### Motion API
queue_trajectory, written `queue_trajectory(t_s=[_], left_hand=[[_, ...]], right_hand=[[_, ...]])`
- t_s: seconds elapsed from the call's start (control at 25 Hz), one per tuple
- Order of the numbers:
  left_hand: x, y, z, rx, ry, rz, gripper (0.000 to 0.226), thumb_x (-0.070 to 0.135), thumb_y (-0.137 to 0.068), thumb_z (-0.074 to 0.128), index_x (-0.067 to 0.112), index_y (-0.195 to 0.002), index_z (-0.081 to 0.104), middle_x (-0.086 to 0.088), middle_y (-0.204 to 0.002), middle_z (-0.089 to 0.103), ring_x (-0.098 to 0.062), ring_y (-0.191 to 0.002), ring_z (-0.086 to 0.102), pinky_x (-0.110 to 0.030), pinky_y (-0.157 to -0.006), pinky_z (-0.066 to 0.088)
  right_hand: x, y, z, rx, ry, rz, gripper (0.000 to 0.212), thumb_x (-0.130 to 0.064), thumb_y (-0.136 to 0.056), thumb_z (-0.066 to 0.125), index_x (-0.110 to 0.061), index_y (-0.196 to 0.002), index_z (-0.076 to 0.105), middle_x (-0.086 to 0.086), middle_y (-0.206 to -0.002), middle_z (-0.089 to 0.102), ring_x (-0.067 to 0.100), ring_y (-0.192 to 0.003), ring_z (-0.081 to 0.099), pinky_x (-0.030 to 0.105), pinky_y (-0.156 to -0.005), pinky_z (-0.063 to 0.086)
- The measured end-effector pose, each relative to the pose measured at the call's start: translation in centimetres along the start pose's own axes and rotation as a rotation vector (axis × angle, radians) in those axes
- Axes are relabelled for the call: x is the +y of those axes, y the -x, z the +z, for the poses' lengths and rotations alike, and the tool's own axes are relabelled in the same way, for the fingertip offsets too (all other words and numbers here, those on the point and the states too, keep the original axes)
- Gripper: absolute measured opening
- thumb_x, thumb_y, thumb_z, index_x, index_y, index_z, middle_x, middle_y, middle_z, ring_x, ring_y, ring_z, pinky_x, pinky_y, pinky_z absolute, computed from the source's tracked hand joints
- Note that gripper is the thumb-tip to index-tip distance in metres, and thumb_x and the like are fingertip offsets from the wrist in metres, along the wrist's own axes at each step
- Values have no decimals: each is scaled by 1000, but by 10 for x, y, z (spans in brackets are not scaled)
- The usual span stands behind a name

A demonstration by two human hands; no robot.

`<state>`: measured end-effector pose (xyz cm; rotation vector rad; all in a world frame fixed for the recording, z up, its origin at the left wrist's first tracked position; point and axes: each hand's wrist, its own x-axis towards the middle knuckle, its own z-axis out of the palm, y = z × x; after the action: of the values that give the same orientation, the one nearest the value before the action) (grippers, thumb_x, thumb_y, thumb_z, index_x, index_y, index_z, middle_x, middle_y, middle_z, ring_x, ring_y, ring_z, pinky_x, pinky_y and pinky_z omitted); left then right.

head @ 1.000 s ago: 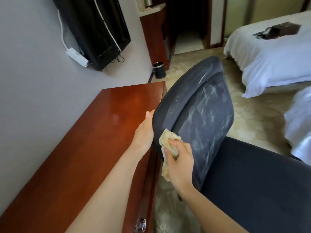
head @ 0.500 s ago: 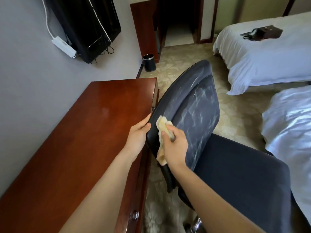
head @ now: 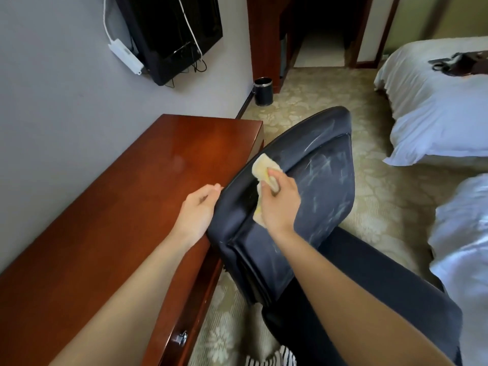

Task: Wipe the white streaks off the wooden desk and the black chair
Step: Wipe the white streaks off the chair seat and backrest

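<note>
While the black chair [head: 311,196] sits jammed right up against the near-right edge of the wooden tabletop [head: 111,228], there's basically zero gap between the two; the backrest's left rim touches the desk edge. Open room is all on the right and far side: patterned carpet [head: 311,101] runs out toward the two white beds [head: 433,120], and a small black bin [head: 263,91] stands well off by the far wall. The tabletop's left side runs along the grey wall, so nothing to move into there.

Left hand [head: 196,208] reaches in from the near-left, forearm lying over the tabletop, palm against the outer rim of the backrest with the fingers wrapped round the back of it. The fingertips are hidden, so it reads as a bracing grip on the chair edge, but I can't tell how tightly it's closed.

Right hand [head: 280,200] comes in from the near-right, knuckles up, grip clenched around a bunched yellow cloth [head: 262,167] and pressing it onto the upper-left part of the backrest, by the padded rim.

The backrest's long axis runs from near-left up to far-right, padded face turned up and to the right. White streaks [head: 327,175] cover the face to the right of the cloth, with a few more on the top rim. The seat stretches off to the near-right. The tabletop's long axis runs from near to far along the wall, and it looks glossy.
</note>
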<state>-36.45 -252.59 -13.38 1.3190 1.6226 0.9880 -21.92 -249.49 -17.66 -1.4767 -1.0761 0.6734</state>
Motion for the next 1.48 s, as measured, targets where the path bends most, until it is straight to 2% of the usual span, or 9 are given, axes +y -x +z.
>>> queue_trajectory(t_s=[0.12, 0.28, 0.44, 0.52, 0.68, 0.96, 1.12, 1.32, 1.48], left_hand=[[7, -13, -4, 6, -120, -34, 48, 44, -100, 37, 12, -92, 70, -7, -93, 72, -18, -91, 65, -31, -85, 48], [26, -40, -4, -25, -334, -2, 59, 50, -101, 25, 11, -75, 62, -6, -83, 66, -20, -81, 59, -33, -77, 44], [38, -52, 23, -233, -456, 55, 50, 44, -103, 18, 20, -131, 52, -5, -140, 49, -22, -132, 40, -27, -102, 27], [36, -49, 34, -255, -426, 53, 54, 46, -102, 18, 18, -146, 35, -5, -152, 33, -21, -141, 28, -25, -105, 19], [27, -49, 35, -192, -393, 71, 58, 52, -100, 17, 20, -145, 37, -9, -150, 37, -27, -140, 30, -37, -112, 22], [24, -50, 37, -167, -379, 77, 61, 57, -98, 18, 22, -143, 41, -10, -147, 42, -29, -137, 35, -37, -108, 27], [24, -48, 33, -169, -311, 2, 63, 58, -98, 15, 23, -146, 36, -8, -151, 37, -28, -140, 29, -38, -112, 23], [25, -45, 32, -173, -348, 40, 62, 55, -99, 15, 19, -142, 43, -12, -145, 43, -30, -136, 36, -39, -108, 27], [24, -43, 32, -179, -351, 53, 64, 55, -99, 14, 16, -139, 46, -12, -144, 46, -31, -135, 38, -39, -109, 28]], right_hand=[[15, 52, 12, -34, -10, -190, 28, -7, -77, 63, -16, -103, 69, -3, -102, 58, 21, -95, 55, 26, -85, 44], [42, 86, 14, -125, -6, -485, 25, -9, -69, 59, -15, -88, 74, -11, -91, 54, 12, -85, 51, 14, -77, 43], [65, 85, -18, -195, 103, -636, 18, -8, -64, 61, -20, -71, 73, -11, -86, 63, 14, -74, 55, 28, -65, 50], [65, 70, -39, -130, 288, -600, 17, -14, -64, 57, -22, -68, 71, -11, -79, 64, 15, -71, 56, 27, -57, 49], [45, 14, -65, -37, 710, -439, 20, -18, -68, 50, -19, -69, 70, -7, -77, 66, 22, -76, 57, 30, -50, 48], [11, -11, -19, 71, 119, -173, 34, -13, -78, 73, -13, -111, 64, 0, -114, 61, 10, -104, 56, 25, -93, 46], [21, 12, 3, 128, -66, 6, 31, -19, -93, 57, -18, -123, 60, -3, -125, 58, 9, -119, 50, 31, -105, 39], [15, 1, -13, 152, -64, 98, 38, -7, -77, 73, -24, -107, 59, -7, -96, 62, -2, -86, 56, 7, -77, 42], [9, -9, -34, 378, 55, 30, 32, -2, -70, 73, -24, -93, 65, -12, -78, 58, 12, -78, 56, 10, -70, 42]])
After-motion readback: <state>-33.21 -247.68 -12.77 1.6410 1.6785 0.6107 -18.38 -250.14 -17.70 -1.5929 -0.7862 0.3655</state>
